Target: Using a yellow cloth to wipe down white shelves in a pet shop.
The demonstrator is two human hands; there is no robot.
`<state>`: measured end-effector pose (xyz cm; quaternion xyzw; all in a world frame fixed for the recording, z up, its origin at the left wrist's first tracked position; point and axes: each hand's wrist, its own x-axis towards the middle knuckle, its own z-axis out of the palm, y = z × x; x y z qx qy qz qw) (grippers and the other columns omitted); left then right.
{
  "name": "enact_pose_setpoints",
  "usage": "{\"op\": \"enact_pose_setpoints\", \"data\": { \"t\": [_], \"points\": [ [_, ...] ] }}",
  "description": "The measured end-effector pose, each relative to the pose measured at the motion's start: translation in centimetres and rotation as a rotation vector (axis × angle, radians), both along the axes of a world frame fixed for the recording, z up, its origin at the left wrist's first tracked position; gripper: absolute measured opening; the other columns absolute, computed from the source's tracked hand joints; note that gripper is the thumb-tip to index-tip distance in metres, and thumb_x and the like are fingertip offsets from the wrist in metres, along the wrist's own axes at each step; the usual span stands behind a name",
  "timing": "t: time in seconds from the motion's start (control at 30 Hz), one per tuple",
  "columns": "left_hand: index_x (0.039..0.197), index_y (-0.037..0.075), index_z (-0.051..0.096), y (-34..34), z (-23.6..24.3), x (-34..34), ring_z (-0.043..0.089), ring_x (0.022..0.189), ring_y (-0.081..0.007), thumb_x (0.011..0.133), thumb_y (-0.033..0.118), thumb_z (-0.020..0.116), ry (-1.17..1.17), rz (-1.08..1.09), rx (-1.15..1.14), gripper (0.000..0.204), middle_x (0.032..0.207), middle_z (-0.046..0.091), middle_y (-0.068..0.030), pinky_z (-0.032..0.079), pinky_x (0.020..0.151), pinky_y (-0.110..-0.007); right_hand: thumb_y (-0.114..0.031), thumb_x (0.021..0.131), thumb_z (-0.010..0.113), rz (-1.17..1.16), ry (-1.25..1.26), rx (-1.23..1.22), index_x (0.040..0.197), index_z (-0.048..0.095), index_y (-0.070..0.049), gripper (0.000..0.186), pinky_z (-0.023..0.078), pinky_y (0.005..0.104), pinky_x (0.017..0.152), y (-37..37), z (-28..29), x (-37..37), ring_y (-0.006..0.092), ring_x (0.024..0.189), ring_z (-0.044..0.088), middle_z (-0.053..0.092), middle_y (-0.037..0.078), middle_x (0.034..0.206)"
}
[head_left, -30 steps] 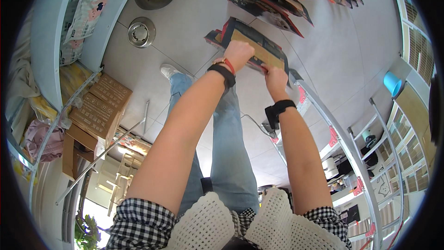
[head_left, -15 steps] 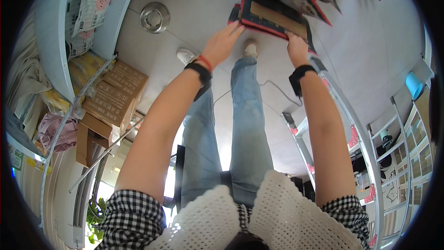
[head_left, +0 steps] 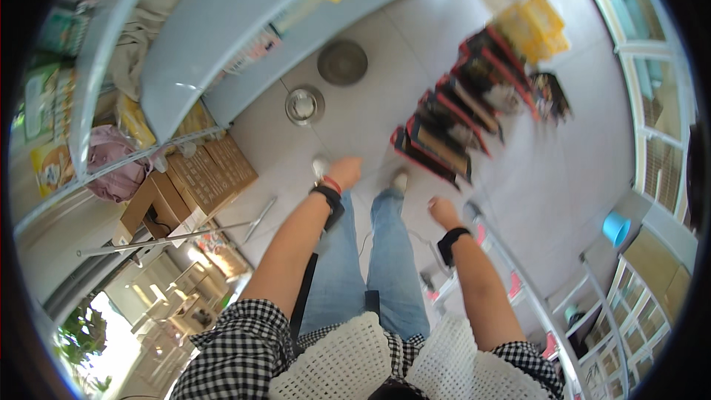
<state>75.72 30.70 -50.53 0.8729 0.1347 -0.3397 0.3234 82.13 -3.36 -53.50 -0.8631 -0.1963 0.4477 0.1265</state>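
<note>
— Red-and-black packets [head_left: 444, 130] are seen laid in a slanting row on the pale tiled floor [head_left: 548, 185], just ahead of both feet
— And the hands?
— Left hand [head_left: 344, 172] is curled loosely, nothing held; right hand [head_left: 443, 212] likewise empty, fingers together. Both are held above the floor, near the closest packet
— What is noted around?
— A steel bowl [head_left: 304, 104] and round dark lid [head_left: 342, 62] by a grey shelf [head_left: 222, 22]; cardboard boxes [head_left: 200, 178] at left; a blue bucket [head_left: 616, 229] at right
</note>
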Motion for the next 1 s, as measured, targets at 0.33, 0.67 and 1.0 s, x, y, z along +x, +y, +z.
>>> {"op": "enact_pose_setpoints", "data": {
  "t": [0.33, 0.67, 1.0],
  "points": [
    [0.09, 0.005, 0.061, -2.7, 13.6, -6.3, 0.057, 0.086, -0.0366, 0.075, 0.014, 0.045, -0.165, 0.159, -0.12, 0.023, 0.088, 0.061, -0.0187, 0.044, 0.076, -0.046, -0.018, 0.076, 0.057, -0.128, -0.101, 0.396, 0.084, 0.065, -0.005, 0.018, 0.049, 0.0328, 0.067, 13.2, 15.8, 2.9, 0.0254, 0.072, 0.064, 0.065, 0.013, 0.073],
    [0.077, 0.004, 0.062, 7.6, 15.5, -27.9, 0.058, 0.082, -0.037, 0.078, 0.017, 0.049, -0.471, 1.067, 0.393, 0.019, 0.085, 0.062, -0.0184, 0.048, 0.07, -0.045, -0.025, 0.075, 0.058, 0.079, 0.067, 0.281, 0.066, 0.064, -0.006, 0.023, 0.047, 0.0306, 0.056, 4.6, 11.4, -1.3, 0.0168, 0.059, 0.061, 0.063, 0.007, 0.062],
    [0.083, 0.016, 0.063, -2.2, 7.4, -45.1, 0.061, 0.075, -0.0239, 0.078, 0.024, 0.055, 0.114, 0.197, 0.244, 0.013, 0.078, 0.065, -0.0059, 0.049, 0.062, -0.037, -0.016, 0.077, 0.05, 0.8, -0.16, -0.05, 0.069, 0.064, -0.013, 0.017, 0.047, 0.0292, 0.051, -0.9, 12.2, 2.6, 0.015, 0.055, 0.061, 0.065, 0.001, 0.066]
  ]
}}
